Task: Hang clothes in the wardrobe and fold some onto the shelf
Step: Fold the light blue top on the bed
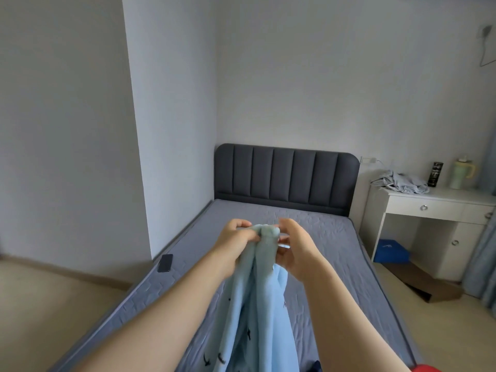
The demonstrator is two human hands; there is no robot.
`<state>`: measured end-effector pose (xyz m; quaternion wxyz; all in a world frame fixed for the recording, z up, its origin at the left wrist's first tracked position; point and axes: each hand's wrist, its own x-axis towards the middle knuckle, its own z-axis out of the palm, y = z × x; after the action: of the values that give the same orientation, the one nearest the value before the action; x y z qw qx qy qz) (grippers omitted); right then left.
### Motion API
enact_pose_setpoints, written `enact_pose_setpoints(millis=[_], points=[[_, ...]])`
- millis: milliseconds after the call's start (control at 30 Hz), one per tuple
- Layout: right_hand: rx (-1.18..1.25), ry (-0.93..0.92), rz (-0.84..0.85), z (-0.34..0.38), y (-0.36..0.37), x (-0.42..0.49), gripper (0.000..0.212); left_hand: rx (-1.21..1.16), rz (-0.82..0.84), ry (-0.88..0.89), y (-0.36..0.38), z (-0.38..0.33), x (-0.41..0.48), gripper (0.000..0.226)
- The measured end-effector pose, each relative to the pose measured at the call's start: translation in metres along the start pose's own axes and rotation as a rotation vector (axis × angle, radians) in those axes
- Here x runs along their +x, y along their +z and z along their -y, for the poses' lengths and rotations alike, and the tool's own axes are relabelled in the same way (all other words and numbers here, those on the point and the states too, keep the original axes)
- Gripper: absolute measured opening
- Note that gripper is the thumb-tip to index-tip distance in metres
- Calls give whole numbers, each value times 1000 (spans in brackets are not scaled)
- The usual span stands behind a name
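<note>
The left hand is gripping the bunched top of a light-blue fabric garment with small dark bird prints, its fingers curled tightly round it. The right hand is curling its fingers onto the same bunch, just beside the left fingers. Below them the cloth is hanging over a grey quilted mattress.

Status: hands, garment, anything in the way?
Left hand grips light blue garment by its bunched top, over the bed. Right hand against the same bunch, grip unclear. Phone at bed's left edge, apart from cloth.
</note>
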<state>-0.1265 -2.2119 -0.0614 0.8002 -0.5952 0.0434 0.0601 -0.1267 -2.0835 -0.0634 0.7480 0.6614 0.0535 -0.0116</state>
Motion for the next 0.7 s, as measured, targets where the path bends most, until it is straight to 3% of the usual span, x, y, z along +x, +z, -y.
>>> enact_pose_setpoints(millis=[67,200,300,367,433,500,600,700], points=[[33,-7,21,2,-4,-2,34,27,71,36,-3,-2,-6,45],[-21,-82,114,3,-3,-9,34,426,168,266,-5,0,-9,62],[-42,-156,136,-2,-2,-12,40,446,-6,359,-6,-7,-9,47],[-209,-248,39,-3,-2,-13,42,394,-90,344,-12,-14,-7,42],[-480,-334,-51,-5,-3,-11,36,357,-43,302,-18,-18,-5,42],[-729,-322,-27,-7,-3,-10,36,315,23,276,-23,-23,-7,41],[-1008,-253,-13,-9,2,-9,12,216,0,279,-31,-33,-5,39],[-1195,-258,-46,-10,3,-8,35,151,-53,281,-39,-42,-3,41]])
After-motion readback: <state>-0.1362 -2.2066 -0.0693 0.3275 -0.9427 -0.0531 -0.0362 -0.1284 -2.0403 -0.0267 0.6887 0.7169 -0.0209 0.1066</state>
